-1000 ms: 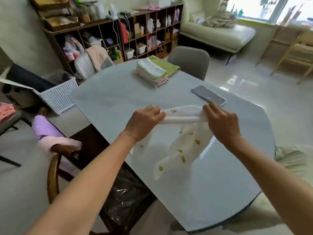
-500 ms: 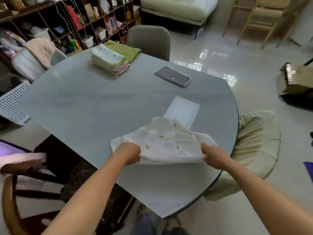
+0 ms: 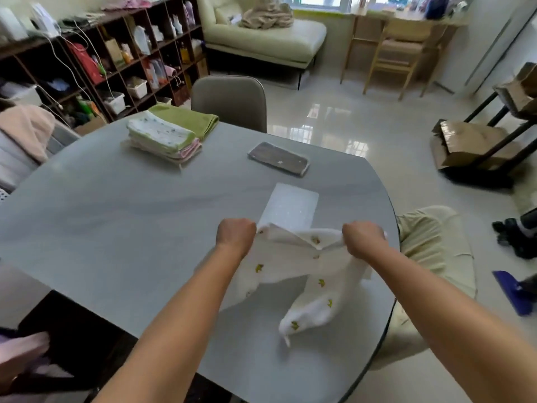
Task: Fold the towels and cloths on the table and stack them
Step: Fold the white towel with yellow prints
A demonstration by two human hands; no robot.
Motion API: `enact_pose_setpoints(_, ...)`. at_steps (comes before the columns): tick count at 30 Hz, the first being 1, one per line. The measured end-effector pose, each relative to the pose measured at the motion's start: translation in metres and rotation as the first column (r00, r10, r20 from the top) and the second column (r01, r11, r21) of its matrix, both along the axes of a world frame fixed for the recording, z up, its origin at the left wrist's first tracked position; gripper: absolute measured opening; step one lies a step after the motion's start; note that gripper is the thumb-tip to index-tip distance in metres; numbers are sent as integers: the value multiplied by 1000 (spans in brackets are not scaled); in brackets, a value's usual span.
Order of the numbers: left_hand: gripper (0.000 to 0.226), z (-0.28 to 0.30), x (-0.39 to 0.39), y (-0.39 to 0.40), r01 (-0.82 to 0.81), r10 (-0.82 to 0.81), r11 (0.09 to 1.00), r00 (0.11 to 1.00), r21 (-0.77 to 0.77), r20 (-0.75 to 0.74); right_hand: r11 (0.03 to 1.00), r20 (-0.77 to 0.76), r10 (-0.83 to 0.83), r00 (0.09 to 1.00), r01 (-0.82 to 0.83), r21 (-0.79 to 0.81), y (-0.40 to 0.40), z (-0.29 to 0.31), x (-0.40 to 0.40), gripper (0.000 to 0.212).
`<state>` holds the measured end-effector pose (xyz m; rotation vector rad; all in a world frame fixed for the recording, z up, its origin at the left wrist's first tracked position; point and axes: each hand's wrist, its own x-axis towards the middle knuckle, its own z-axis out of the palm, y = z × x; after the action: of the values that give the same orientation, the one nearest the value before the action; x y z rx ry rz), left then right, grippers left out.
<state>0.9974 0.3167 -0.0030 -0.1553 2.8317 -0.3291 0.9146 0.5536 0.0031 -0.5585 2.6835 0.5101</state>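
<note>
A white cloth (image 3: 302, 274) with small yellow-green prints is held up over the near right part of the grey tabletop (image 3: 116, 216); its top edge is stretched between the two hands and the rest hangs in two loose flaps, the lower one reaching down toward the tabletop. The left hand (image 3: 236, 234) has a closed grip on the cloth's left end, fingers curled round the edge, and the right hand (image 3: 363, 237) grips the right end in the same way. Just beyond the cloth a pale bright rectangle (image 3: 290, 206) shows on the tabletop; whether it is a reflection or a flat sheet cannot be told. Farther back lies a dark phone (image 3: 278, 158), well apart from the cloth. At the far left of the tabletop sits a stack of folded cloths (image 3: 162, 139), with a folded green towel (image 3: 189, 119) touching its back side. A grey chair (image 3: 229, 101) stands behind the tabletop, a chair with a pale cushion (image 3: 430, 251) at its right edge, and cluttered shelves (image 3: 101, 62) along the far wall.
</note>
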Motion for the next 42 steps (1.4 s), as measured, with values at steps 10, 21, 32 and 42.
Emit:
enact_pose_setpoints(10,18,103,-74,-45,-61,22,998,756,-36,-654,843,-570,-334,750,-32,-536,-18,85,-66,31)
enact_pose_setpoints(21,33,-40,26,-48,113,-137,983,977,-145,-164,941,-111,90,990,-121,-317,26,-62,31,26)
enact_pose_setpoints(32,30,-94,73,-2,-82,58,996,866,26,497,921,388,369,845,-274,-278,45,-112,107,32)
enact_pose_setpoints(42,50,-88,6,116,25,-169,837,962,546,215,749,167,-377,911,406,-524,104,-110,10,33)
